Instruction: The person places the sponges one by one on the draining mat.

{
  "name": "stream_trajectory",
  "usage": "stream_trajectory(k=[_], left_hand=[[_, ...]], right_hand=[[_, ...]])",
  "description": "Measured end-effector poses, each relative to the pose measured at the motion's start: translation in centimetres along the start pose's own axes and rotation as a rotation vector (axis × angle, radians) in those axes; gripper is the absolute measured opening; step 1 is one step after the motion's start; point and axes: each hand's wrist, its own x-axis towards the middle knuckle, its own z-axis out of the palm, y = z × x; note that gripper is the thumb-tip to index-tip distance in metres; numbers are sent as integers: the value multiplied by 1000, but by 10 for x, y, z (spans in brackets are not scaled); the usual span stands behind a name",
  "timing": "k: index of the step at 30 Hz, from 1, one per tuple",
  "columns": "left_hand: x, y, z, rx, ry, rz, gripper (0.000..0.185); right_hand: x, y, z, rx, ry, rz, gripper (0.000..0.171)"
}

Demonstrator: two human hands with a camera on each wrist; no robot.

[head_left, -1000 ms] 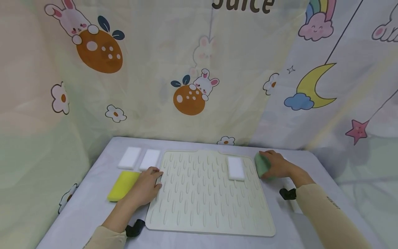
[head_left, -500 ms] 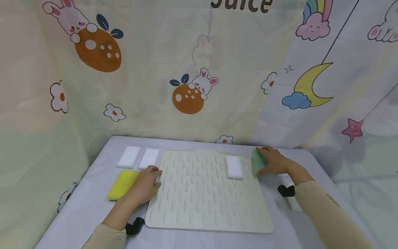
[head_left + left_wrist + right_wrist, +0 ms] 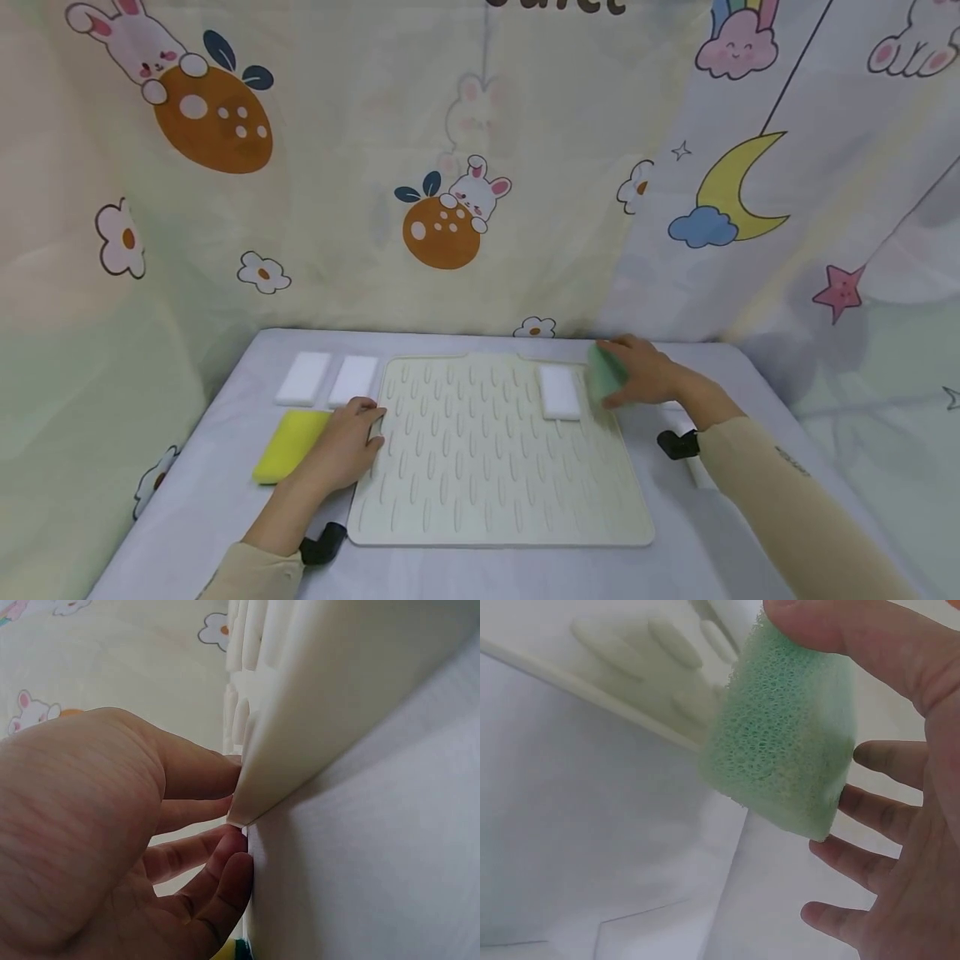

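Note:
A cream ribbed mat (image 3: 487,467) lies in the middle of the pale table (image 3: 225,500). My right hand (image 3: 611,371) holds a green sponge (image 3: 600,372) over the mat's far right corner, beside a white sponge (image 3: 560,392) lying on the mat. In the right wrist view the thumb (image 3: 832,626) presses the top of the green sponge (image 3: 787,742), which is off the surface, with the other fingers spread below it. My left hand (image 3: 366,421) rests at the mat's left edge, its fingers (image 3: 202,855) touching the mat's rim (image 3: 247,802).
A yellow sponge (image 3: 288,433) lies just left of my left hand. Two white sponges (image 3: 303,377) (image 3: 354,379) sit behind it. Printed curtains (image 3: 450,167) close off the table's back and sides. Black wrist straps (image 3: 322,546) show at both forearms.
My right hand has carried the green sponge leftward, from the table right of the mat to the mat's far right corner. The left hand has stayed put.

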Motion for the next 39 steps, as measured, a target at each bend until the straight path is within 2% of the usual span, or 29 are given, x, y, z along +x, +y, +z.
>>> stream_trajectory(k=[13,23,31,39], left_hand=[[4,1,0,4,15,5,47],[2,4,-2,2,-8,-13,47],[2,3,-2,-1,3,0,47],[1,4,-1,-5,5,-15,47]], right_hand=[[6,-19,-8,-17,-41,38,110],[9,-36,-6,-36,-28,-1,107],[16,-47,-2,-36,-28,-25,104],[27,-58,3,-50,-34,-53,105]])
